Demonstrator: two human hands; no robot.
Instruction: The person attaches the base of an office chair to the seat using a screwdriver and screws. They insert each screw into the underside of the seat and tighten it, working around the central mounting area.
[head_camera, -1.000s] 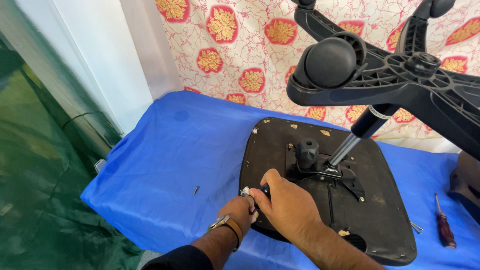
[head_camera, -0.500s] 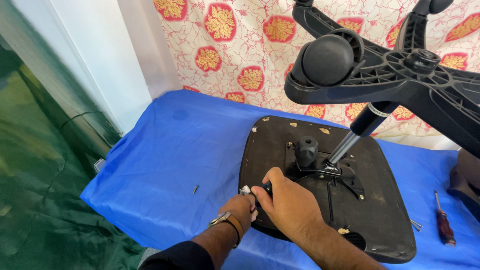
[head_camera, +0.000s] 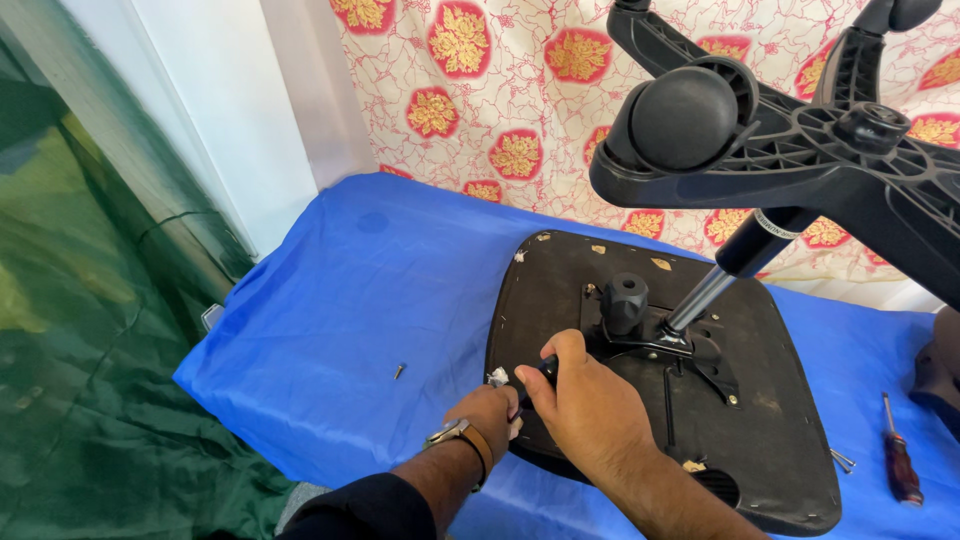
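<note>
Head view — two hands, left hand (head_camera: 490, 412) and right hand (head_camera: 585, 405), each grip closed on one seat base (head_camera: 760, 440), one screwdriver (head_camera: 898, 462)

Hands: we count two, our left hand (head_camera: 492, 412) and right hand (head_camera: 590, 412).
Chair seats: one upturned black seat (head_camera: 770, 440) on the counter (head_camera: 350, 290).
Wheeled bases: one (head_camera: 800, 160), with one caster (head_camera: 685, 118) in full view.
Gas lift columns: one (head_camera: 730, 270).
Knobs: one black (head_camera: 624, 300).
Screwdrivers: one, red-handled (head_camera: 900, 465).
Loose screws: one (head_camera: 399, 371) on the blue cloth.
Watches: one (head_camera: 455, 435).
</note>
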